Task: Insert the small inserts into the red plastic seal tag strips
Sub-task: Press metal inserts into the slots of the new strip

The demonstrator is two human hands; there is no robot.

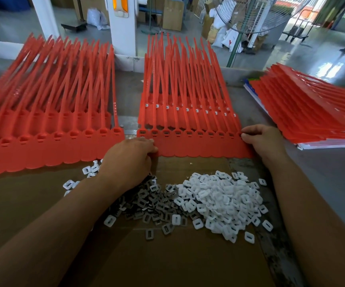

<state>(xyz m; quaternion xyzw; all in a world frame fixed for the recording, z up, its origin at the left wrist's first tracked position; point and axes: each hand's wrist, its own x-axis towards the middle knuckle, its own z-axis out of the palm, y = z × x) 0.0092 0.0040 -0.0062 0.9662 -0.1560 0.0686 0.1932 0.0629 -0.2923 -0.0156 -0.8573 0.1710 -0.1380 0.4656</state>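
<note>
Three batches of red seal tag strips span the table. The left stack (49,121) lies apart from the hands. The left hand (130,160) curls round the left end of the middle front strip (200,148). Nearer, on cardboard (177,262), grey metal inserts (153,201) touch a white insert heap (219,199). The right hand (264,139) pinches the strip's right end. The right stack (312,108) rests on papers.

On the desk (323,183), a cardboard sheet (167,262) is lying nearest us, carrying two touching heaps: metal inserts (153,201) left, plastic inserts (219,199) right. Behind it we are seeing the left stack (43,121), middle stack (188,112) and right stack (312,108) of strips. Our left hand (130,160) and right hand (264,139) are holding the ends of the middle stack's near strip (198,146).
</note>
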